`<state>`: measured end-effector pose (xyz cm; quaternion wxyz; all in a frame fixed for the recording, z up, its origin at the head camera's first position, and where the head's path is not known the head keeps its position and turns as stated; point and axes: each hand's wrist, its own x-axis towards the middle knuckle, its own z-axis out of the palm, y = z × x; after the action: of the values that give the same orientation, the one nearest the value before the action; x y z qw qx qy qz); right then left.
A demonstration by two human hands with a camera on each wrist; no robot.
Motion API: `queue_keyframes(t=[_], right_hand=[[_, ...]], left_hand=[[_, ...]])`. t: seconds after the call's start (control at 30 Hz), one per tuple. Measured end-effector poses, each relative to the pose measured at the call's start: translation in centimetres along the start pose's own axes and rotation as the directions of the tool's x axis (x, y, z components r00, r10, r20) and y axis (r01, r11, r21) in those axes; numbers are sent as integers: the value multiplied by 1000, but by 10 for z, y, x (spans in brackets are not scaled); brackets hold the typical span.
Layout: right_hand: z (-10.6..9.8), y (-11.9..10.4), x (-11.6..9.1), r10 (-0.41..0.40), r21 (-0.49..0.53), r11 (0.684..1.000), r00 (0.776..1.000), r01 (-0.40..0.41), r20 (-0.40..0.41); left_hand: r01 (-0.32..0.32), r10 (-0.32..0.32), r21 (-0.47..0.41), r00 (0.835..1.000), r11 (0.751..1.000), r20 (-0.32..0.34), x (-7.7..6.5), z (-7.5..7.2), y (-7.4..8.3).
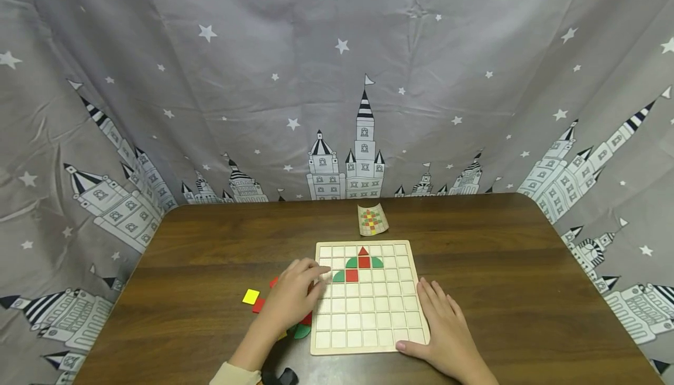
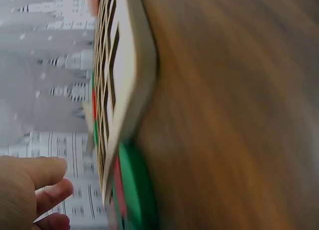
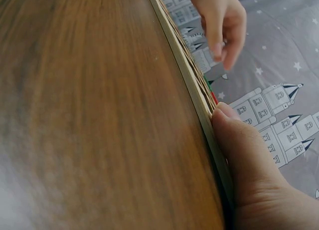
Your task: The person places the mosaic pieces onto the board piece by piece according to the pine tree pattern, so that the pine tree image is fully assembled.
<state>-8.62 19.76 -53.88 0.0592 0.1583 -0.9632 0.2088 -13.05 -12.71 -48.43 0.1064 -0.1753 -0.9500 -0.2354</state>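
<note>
A pale wooden grid board (image 1: 367, 354) lies on the table. On its upper half sit a red triangle (image 1: 363, 251), red squares (image 1: 351, 275) and green quarter-round pieces (image 1: 377, 263). My left hand (image 1: 295, 291) hovers by the board's left edge, fingers loosely bent, thumb apart from them; no piece shows between the fingertips (image 2: 60, 189). Fairly straight fingers of my right hand (image 1: 447, 332) rest along the right edge, while its thumb (image 3: 241, 140) touches the near edge by the corner. Loose red, yellow and green pieces lie partly hidden under the left hand.
A small picture card (image 1: 372, 220) with a coloured tree pattern lies behind the board. Left of the board, a yellow square (image 1: 251, 296) is among the loose pieces. A black object (image 1: 288, 377) shows at the near table edge. A grey curtain (image 1: 253, 81) hangs behind the table.
</note>
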Motion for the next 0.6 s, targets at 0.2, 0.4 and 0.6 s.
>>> queue_keyframes(t=[0.2, 0.4, 0.6], right_hand=[[0, 0, 0, 1, -1, 1000, 1000, -1, 2], [0, 0, 1, -1, -5, 1000, 1000, 1, 6], [-1, 0, 0, -1, -6, 1000, 1000, 1, 4]], left_hand=[[110, -110, -12, 994, 994, -4, -21, -28, -33], [188, -188, 40, 982, 981, 12, -50, -54, -73], [265, -268, 53, 962, 963, 56, -69, -64, -92]])
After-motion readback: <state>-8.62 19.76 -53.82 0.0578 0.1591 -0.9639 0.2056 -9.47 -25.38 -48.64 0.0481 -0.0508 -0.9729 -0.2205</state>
